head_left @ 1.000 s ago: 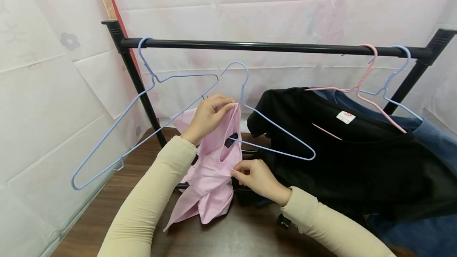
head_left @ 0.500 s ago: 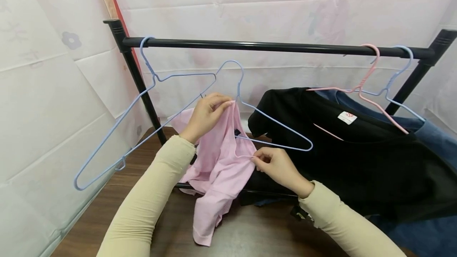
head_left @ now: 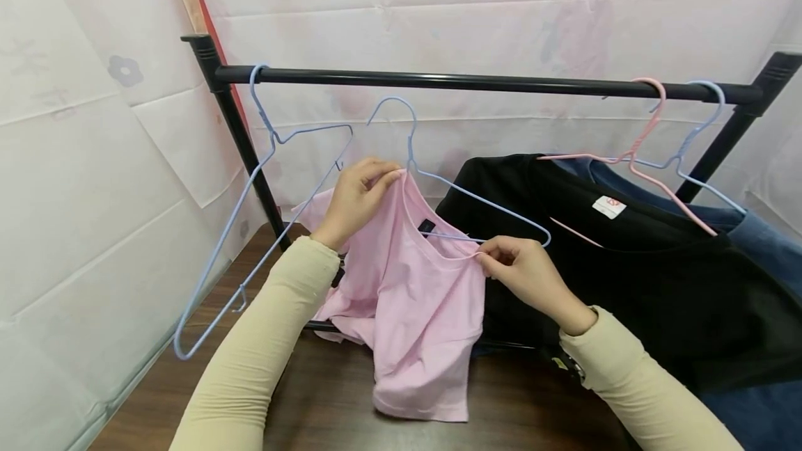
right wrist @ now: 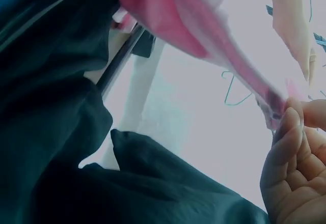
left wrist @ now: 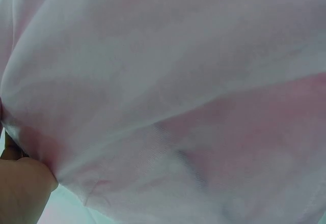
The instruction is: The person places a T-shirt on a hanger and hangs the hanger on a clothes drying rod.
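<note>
A pink T-shirt (head_left: 426, 326) hangs between my two hands, its neckline spread around a light blue wire hanger (head_left: 410, 148). My left hand (head_left: 360, 197) pinches the shirt at the left end of the neckline, close beside the hanger's neck. With thumb and fingers, my right hand (head_left: 532, 277) pinches the neckline's right edge. The hanger's right arm sticks out above the collar, while its left part is hidden behind cloth and hand. A black label (head_left: 427, 227) shows inside the collar. Pink cloth (left wrist: 163, 56) fills most of the left wrist view.
A black rail (head_left: 438, 81) crosses behind. A bare blue hanger (head_left: 272, 134) hangs from its left end. At right hang a black T-shirt (head_left: 595, 312) with a pink hanger (head_left: 640, 138) and a blue shirt (head_left: 761, 228). A brown wooden table (head_left: 326, 395) lies below.
My right hand has moved right and up, pulling the neckline wide and the shirt body with it. The held hanger has shifted slightly left and up. The bare hanger has swung.
</note>
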`<state>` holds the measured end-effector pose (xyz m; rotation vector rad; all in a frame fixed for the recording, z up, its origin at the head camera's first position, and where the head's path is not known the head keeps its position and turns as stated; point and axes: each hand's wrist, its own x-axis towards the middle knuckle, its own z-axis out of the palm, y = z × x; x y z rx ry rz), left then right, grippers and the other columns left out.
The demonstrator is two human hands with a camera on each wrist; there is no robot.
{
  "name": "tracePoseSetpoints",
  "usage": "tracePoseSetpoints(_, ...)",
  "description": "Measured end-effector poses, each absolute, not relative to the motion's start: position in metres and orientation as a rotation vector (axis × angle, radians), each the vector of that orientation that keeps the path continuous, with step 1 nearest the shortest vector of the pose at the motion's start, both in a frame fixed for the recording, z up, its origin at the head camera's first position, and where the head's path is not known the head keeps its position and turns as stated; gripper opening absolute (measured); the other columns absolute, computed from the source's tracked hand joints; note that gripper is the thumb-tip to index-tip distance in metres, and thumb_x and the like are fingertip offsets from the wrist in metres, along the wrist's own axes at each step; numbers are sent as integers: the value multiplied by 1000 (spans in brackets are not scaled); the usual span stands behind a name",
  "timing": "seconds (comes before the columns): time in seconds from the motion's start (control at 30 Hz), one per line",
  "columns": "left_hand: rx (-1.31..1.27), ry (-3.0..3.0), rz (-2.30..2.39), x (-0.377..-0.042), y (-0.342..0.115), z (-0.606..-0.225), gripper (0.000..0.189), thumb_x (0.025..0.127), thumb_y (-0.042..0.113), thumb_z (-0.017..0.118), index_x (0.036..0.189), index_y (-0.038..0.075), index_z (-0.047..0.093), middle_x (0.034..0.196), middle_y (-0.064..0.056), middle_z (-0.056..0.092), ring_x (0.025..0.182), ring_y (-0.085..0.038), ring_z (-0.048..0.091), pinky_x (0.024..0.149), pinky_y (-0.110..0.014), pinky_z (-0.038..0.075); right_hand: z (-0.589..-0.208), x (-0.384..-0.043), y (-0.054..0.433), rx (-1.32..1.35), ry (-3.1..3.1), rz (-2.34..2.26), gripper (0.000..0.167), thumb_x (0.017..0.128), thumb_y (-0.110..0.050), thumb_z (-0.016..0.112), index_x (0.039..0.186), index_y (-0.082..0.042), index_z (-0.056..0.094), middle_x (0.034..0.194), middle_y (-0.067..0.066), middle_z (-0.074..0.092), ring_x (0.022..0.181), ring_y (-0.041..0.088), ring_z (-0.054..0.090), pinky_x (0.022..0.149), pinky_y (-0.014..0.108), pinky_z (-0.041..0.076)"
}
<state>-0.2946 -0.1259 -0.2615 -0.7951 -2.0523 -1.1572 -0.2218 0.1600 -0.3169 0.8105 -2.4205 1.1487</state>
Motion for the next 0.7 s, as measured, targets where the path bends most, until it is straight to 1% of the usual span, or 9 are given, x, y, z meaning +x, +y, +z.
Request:
tracePoseSetpoints(0.1,-787,-2054,-1180,-294,-126,-261,16,94,12,66,103,4,76,94,-11,72,81,-13,58,72,-18,45,-319,-222,164,847,-2447,1136,4,89,-8,71,86,-9,73,66,-5,63,58,2,54,54,21,49)
tracePoseSetpoints(0.23,-789,-2058,-1195,-294,-126,-260,16,94,12,66,103,4,77,94,-11,72,80,-13,57,71,-18,44,-328,-223,164,874,-2471,1132,2,88,-8,72,88,-5,73,66,-5,63,58,1,53,54,20,48)
tracePoseSetpoints(0.4,-795,-2059,-1205,-293,-124,-261,16,94,12,66,103,3,76,94,-12,71,80,-12,57,70,-17,45,-338,-222,159,890,-2494,1107,5,85,-4,73,88,-7,73,65,-6,62,56,0,51,52,20,45)
tracePoseSetpoints(0.57,-802,-2062,-1205,-291,-123,-261,16,93,11,66,104,2,76,93,-12,70,78,-13,55,69,-17,44,-345,-221,154,884,-2505,1011,3,85,-8,75,87,-7,73,64,-8,60,56,-1,46,52,20,43)
tracePoseSetpoints(0.7,-792,-2060,-1191,-291,-125,-262,16,93,11,66,104,3,76,94,-12,71,78,-13,54,69,-18,43,-348,-222,158,843,-2511,970,3,85,-8,74,88,-7,73,65,-8,60,56,-1,47,52,20,44)
